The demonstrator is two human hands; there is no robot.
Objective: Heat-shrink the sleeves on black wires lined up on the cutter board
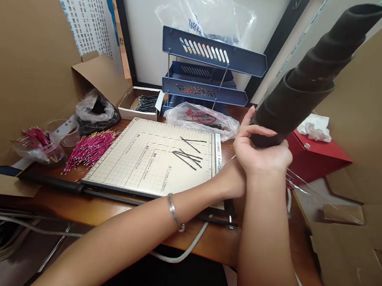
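- Gripping tilted, nested black tubes (299, 94) in my right hand (263, 157).
- My left hand (236, 182) is mostly hidden; I can't tell its grip.

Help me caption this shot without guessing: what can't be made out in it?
All in the head view:
- Tubes: bottom end, hidden by the right hand.
- Red box: left part, behind the right hand and tubes.
- Poster: text too small and blurred; top cut off by the upper edge.
- Printed bag: contents, obscured by its cloudy plastic.
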